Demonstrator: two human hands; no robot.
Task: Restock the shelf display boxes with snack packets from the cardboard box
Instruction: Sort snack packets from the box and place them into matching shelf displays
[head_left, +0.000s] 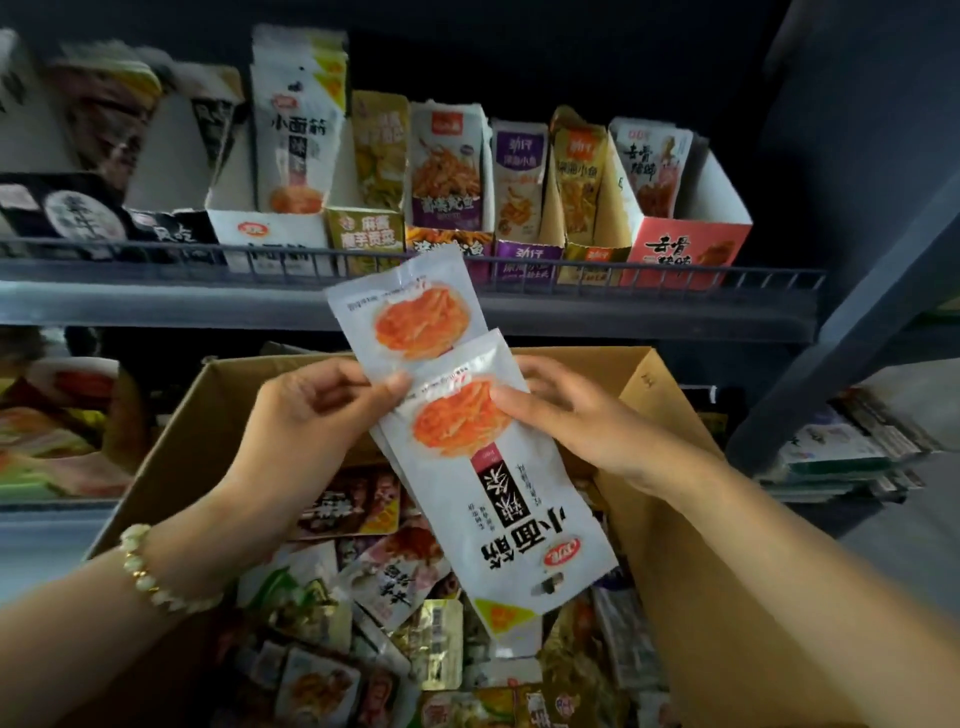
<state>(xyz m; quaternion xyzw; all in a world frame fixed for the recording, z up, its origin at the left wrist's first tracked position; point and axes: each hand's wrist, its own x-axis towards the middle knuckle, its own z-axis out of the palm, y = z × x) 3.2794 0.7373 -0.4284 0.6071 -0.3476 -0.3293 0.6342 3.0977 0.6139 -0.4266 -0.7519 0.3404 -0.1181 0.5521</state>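
Snack packets (467, 441) pinched between both hands' fingers (384, 387), above cardboard box (670, 467)

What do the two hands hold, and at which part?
The white snack packets: left hand pinches their left edge, right hand the right edge.

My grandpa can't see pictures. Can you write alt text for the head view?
The left hand and right hand hold several white snack packets above a cardboard box full of mixed snacks. Behind, a shelf carries display boxes of packets, one holding matching white ones.
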